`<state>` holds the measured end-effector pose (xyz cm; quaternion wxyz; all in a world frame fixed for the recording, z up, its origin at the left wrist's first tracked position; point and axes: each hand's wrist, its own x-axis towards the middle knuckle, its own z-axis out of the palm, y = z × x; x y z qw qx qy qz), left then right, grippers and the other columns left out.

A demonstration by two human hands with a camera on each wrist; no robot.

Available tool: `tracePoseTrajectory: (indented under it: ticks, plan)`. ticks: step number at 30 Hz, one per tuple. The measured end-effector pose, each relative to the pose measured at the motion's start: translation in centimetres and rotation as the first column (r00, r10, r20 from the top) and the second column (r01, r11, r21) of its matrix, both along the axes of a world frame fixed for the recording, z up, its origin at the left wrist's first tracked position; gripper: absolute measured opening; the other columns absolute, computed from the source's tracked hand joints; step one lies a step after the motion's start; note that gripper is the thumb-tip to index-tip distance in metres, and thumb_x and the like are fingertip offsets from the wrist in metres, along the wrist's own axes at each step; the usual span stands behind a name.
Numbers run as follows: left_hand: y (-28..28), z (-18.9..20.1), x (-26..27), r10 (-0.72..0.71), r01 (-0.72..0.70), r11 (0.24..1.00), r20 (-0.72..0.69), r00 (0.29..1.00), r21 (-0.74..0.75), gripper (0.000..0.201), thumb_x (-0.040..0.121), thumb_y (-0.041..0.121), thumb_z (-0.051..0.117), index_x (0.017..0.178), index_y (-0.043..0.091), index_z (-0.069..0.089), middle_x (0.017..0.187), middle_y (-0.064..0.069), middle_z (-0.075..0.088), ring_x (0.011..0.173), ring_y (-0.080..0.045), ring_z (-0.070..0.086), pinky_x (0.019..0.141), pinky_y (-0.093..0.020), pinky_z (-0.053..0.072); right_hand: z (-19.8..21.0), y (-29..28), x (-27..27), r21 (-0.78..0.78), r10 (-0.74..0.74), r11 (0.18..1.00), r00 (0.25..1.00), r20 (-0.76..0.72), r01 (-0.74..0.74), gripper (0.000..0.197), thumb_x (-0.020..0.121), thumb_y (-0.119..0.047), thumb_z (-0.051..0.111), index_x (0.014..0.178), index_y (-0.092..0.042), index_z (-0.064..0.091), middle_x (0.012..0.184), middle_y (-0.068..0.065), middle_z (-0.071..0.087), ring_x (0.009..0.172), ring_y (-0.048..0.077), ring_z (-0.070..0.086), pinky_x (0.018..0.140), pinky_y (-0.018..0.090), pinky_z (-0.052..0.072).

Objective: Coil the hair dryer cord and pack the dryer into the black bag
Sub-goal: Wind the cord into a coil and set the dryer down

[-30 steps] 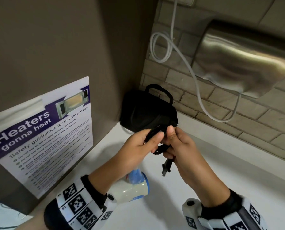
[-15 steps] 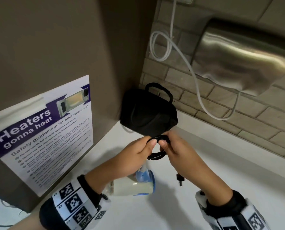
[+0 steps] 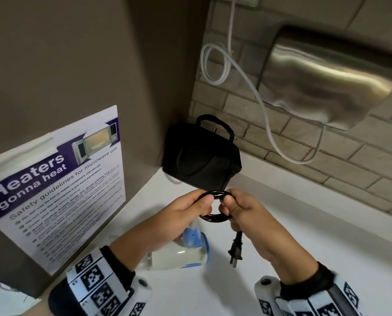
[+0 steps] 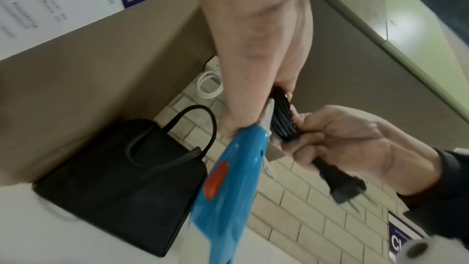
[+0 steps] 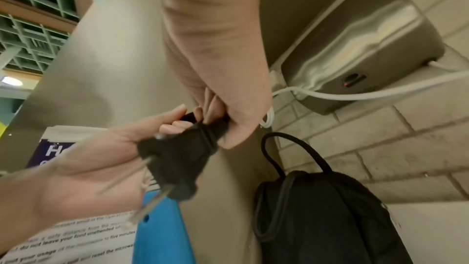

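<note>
A white and blue hair dryer [image 3: 179, 254] hangs below my left hand [image 3: 190, 210], which grips its blue handle [image 4: 228, 178] together with the black coiled cord [image 3: 215, 206]. My right hand [image 3: 238, 208] pinches the other side of the coil [image 4: 283, 121]. The black plug [image 3: 235, 252] dangles below my right hand, prongs down, and shows blurred and close in the right wrist view [image 5: 175, 166]. The black bag [image 3: 199, 160] with its loop handle stands in the corner of the white counter [image 3: 304, 236], just beyond both hands.
A steel hand dryer [image 3: 327, 80] is mounted on the brick wall above right, its white cable [image 3: 265, 115] looping down the wall. A microwave safety poster [image 3: 53, 185] is stuck on the brown panel at left.
The coil has been drawn into a neat ring between both hands, held a little lower over the counter. The plug end swung out and now hangs below my right hand.
</note>
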<state>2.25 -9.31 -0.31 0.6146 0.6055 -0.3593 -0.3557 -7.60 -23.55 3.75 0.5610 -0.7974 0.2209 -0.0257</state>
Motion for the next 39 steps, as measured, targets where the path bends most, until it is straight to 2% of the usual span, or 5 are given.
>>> tracePoseTrajectory:
  ticks: [5,17,24,31,39]
  plan:
    - [0.2,-1.0,-0.3,0.114,-0.114,0.993,-0.034,0.993,-0.007,0.032,0.085,0.061,0.04,0.069,0.035,0.051,0.072,0.016,0.047,0.068,-0.011,0.036,0.068,-0.029,0.03,-0.1,0.1,0.2,0.528,-0.029,0.849,0.999,-0.018,0.034,0.03,0.1,-0.029,0.041,0.075,-0.015,0.051,0.062,-0.005,0.046,0.046,0.007,0.023,0.044,0.017,0.028]
    - [0.1,-0.3,-0.3,0.167,-0.17,0.985,0.168,0.972,0.007,0.029,0.101,0.03,0.031,0.079,0.021,0.047,0.07,0.014,0.05,0.066,-0.003,0.045,0.069,-0.014,0.041,-0.2,0.3,0.5,0.654,-0.074,0.754,0.997,0.008,0.05,0.026,0.097,-0.031,0.046,0.079,-0.013,0.051,0.061,-0.004,0.043,0.044,0.007,0.022,0.042,0.017,0.03]
    - [0.0,-0.3,0.1,0.258,-0.272,0.962,0.229,0.939,0.028,0.032,0.101,0.028,0.03,0.073,0.021,0.042,0.071,0.007,0.048,0.069,-0.012,0.049,0.067,-0.016,0.045,0.3,-0.5,-0.2,-0.025,0.142,0.989,0.989,-0.043,-0.143,0.029,0.102,-0.019,0.037,0.103,-0.019,0.066,0.061,-0.016,0.044,0.052,0.006,0.033,0.056,0.015,0.035]
    - [-0.1,-0.6,0.1,0.239,-0.249,0.968,0.221,0.946,0.021,0.035,0.101,0.03,0.029,0.069,0.022,0.04,0.066,0.009,0.043,0.063,-0.009,0.041,0.063,-0.015,0.041,-1.0,-5.3,0.5,-0.737,0.153,0.653,0.983,-0.102,-0.178,0.032,0.094,-0.004,0.047,0.08,-0.02,0.071,0.091,0.001,0.051,0.085,0.019,0.05,0.076,0.02,0.041]
    - [-0.2,-0.6,-0.5,0.193,-0.204,0.978,0.197,0.961,0.036,0.032,0.1,0.034,0.031,0.072,0.029,0.044,0.065,0.017,0.048,0.063,-0.002,0.042,0.068,-0.016,0.041,-1.2,-5.0,3.6,-0.643,-0.031,0.731,0.953,0.3,0.226,0.018,0.093,-0.01,0.055,0.091,-0.016,0.072,0.088,0.005,0.054,0.071,0.022,0.063,0.071,0.029,0.054]
